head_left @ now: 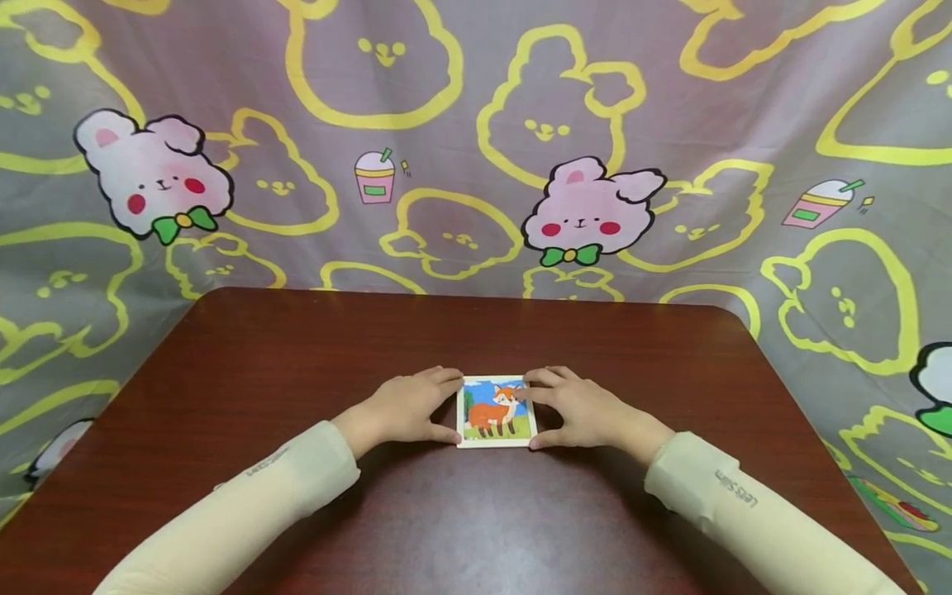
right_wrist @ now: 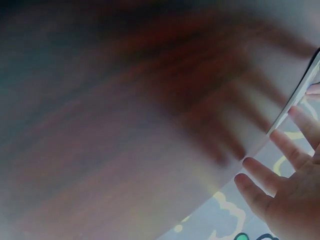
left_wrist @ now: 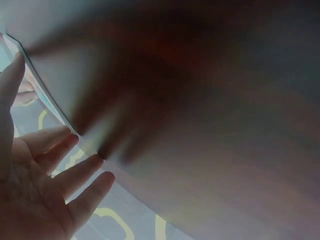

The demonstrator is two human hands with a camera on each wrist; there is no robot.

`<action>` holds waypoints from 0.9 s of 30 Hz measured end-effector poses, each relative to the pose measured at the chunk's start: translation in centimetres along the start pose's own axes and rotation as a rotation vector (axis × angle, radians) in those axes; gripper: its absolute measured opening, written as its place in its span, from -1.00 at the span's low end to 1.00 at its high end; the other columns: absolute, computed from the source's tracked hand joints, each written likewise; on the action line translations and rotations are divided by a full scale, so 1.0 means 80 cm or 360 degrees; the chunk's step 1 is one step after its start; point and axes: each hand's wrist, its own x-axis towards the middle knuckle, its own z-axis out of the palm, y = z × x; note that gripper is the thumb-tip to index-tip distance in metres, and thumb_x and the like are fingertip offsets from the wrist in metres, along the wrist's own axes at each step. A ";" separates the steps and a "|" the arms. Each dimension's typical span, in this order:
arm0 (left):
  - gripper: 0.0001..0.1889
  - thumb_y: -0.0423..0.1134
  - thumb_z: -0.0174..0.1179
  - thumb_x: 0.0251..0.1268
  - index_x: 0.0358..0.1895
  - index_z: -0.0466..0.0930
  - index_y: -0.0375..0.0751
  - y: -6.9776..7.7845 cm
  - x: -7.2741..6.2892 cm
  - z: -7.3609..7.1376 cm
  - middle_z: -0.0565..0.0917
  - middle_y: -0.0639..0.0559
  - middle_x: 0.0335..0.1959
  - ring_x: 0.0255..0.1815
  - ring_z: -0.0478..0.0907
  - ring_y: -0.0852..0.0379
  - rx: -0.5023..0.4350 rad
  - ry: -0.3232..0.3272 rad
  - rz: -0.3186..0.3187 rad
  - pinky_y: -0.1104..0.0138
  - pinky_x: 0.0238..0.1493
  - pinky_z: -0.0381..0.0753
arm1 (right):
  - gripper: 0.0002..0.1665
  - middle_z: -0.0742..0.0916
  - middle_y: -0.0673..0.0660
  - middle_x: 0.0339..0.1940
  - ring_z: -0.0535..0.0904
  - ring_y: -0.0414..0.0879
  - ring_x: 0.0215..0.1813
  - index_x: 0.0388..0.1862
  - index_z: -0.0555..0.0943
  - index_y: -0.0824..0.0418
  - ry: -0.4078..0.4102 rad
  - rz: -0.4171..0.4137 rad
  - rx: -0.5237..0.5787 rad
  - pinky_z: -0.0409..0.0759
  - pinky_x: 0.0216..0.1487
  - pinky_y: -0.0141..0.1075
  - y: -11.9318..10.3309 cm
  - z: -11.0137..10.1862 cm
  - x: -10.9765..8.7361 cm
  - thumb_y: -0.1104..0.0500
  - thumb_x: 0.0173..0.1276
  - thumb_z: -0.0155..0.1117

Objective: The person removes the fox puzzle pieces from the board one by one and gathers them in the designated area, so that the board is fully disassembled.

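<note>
A small square fox picture (head_left: pixel 497 413) with a white border lies flat on the dark table. At its left side is my left hand (head_left: pixel 412 406), with the thumb by the near corner and fingertips by the far corner. My right hand (head_left: pixel 583 409) mirrors it on the right side, one finger reaching over the picture's right part. In the left wrist view, the spread, mostly straight fingers (left_wrist: pixel 85 175) meet the picture's thin edge (left_wrist: pixel 47 95). The right wrist view shows straight, spread fingers (right_wrist: pixel 265 175) with tips along the picture's edge (right_wrist: pixel 295 100).
The reddish-brown wooden table (head_left: pixel 312 339) has rounded far corners. Behind it and at both sides hangs a grey curtain (head_left: pixel 461 149) printed with yellow outlines, rabbits and cups. Pale sleeves (head_left: pixel 245 512) cover both forearms.
</note>
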 end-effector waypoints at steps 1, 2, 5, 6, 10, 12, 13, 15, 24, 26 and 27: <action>-0.08 0.33 0.29 0.14 0.47 0.32 -0.17 0.000 -0.003 0.002 0.30 -0.04 0.53 0.55 0.23 -0.07 0.0007 0.0002 -0.0008 -0.03 0.27 0.50 | -0.12 0.48 0.05 0.41 0.32 0.16 0.43 0.42 0.47 -0.08 -0.0001 -0.0016 -0.0003 0.54 0.06 0.21 -0.002 0.000 0.000 -0.31 0.13 0.44; -0.07 0.33 0.29 0.14 0.47 0.32 -0.17 0.000 -0.007 0.003 0.30 -0.04 0.53 0.55 0.23 -0.09 0.0007 0.0004 -0.0014 -0.03 0.27 0.50 | -0.12 0.48 0.05 0.40 0.33 0.16 0.43 0.42 0.47 -0.09 -0.0003 -0.0025 -0.0006 0.55 0.04 0.20 -0.004 0.001 0.000 -0.32 0.13 0.45; -0.07 0.34 0.30 0.12 0.46 0.33 -0.17 0.002 -0.015 0.006 0.32 -0.04 0.52 0.54 0.24 -0.14 -0.0001 0.0019 -0.0023 -0.05 0.28 0.49 | -0.12 0.49 0.05 0.39 0.33 0.15 0.42 0.41 0.47 -0.12 -0.0013 -0.0041 -0.0019 0.57 0.01 0.17 -0.010 0.002 -0.001 -0.33 0.12 0.45; -0.07 0.33 0.31 0.12 0.46 0.34 -0.17 0.002 -0.018 0.007 0.33 -0.04 0.51 0.53 0.25 -0.15 -0.0004 0.0027 -0.0020 -0.05 0.28 0.48 | -0.12 0.50 0.04 0.38 0.34 0.14 0.41 0.41 0.48 -0.12 -0.0013 -0.0046 -0.0025 0.58 0.01 0.15 -0.012 0.003 -0.002 -0.33 0.11 0.46; -0.08 0.32 0.33 0.10 0.43 0.38 -0.19 0.003 -0.026 0.010 0.36 -0.05 0.49 0.51 0.27 -0.18 -0.0008 0.0063 -0.0002 -0.04 0.27 0.50 | -0.12 0.51 0.04 0.36 0.35 0.13 0.39 0.39 0.49 -0.11 -0.0004 -0.0080 -0.0048 0.59 -0.01 0.12 -0.018 0.003 -0.005 -0.33 0.09 0.47; -0.08 0.33 0.33 0.09 0.43 0.38 -0.18 0.003 -0.030 0.011 0.37 -0.04 0.48 0.51 0.28 -0.18 -0.0003 0.0077 0.0004 -0.03 0.27 0.50 | -0.12 0.51 0.04 0.36 0.36 0.13 0.39 0.39 0.49 -0.10 0.0000 -0.0100 -0.0058 0.59 -0.01 0.12 -0.022 0.003 -0.005 -0.33 0.10 0.46; -0.08 0.33 0.33 0.09 0.43 0.38 -0.18 0.003 -0.033 0.012 0.37 -0.04 0.48 0.51 0.28 -0.18 -0.0004 0.0083 0.0005 -0.03 0.27 0.51 | -0.12 0.51 0.04 0.36 0.36 0.14 0.40 0.40 0.49 -0.10 0.0000 -0.0106 -0.0062 0.59 -0.01 0.12 -0.023 0.003 -0.005 -0.34 0.10 0.46; -0.08 0.34 0.33 0.09 0.43 0.38 -0.17 0.003 -0.036 0.013 0.37 -0.03 0.48 0.51 0.27 -0.18 -0.0010 0.0094 0.0007 -0.02 0.27 0.51 | -0.11 0.51 0.05 0.36 0.36 0.14 0.40 0.40 0.48 -0.10 0.0002 -0.0114 -0.0069 0.59 -0.02 0.13 -0.025 0.004 -0.007 -0.34 0.10 0.46; -0.07 0.34 0.35 0.04 0.41 0.41 -0.18 0.008 -0.046 0.013 0.40 -0.04 0.46 0.50 0.30 -0.18 -0.0014 0.0107 0.0036 -0.04 0.19 0.56 | -0.12 0.49 0.04 0.39 0.34 0.15 0.42 0.40 0.47 -0.11 -0.0023 -0.0084 -0.0038 0.55 0.03 0.21 -0.033 0.008 -0.016 -0.33 0.11 0.45; -0.07 0.35 0.35 0.04 0.41 0.40 -0.18 0.009 -0.049 0.013 0.40 -0.03 0.46 0.49 0.31 -0.18 0.0010 0.0096 0.0041 -0.03 0.19 0.56 | -0.12 0.49 0.03 0.38 0.34 0.14 0.42 0.40 0.47 -0.10 -0.0019 -0.0094 -0.0051 0.56 0.02 0.19 -0.036 0.009 -0.018 -0.33 0.11 0.45; -0.07 0.35 0.35 0.04 0.41 0.40 -0.18 0.009 -0.050 0.014 0.40 -0.03 0.46 0.49 0.31 -0.18 0.0018 0.0090 0.0045 -0.03 0.19 0.56 | -0.11 0.49 0.02 0.38 0.35 0.13 0.41 0.41 0.47 -0.11 -0.0019 -0.0098 -0.0061 0.56 0.01 0.18 -0.038 0.009 -0.019 -0.34 0.11 0.44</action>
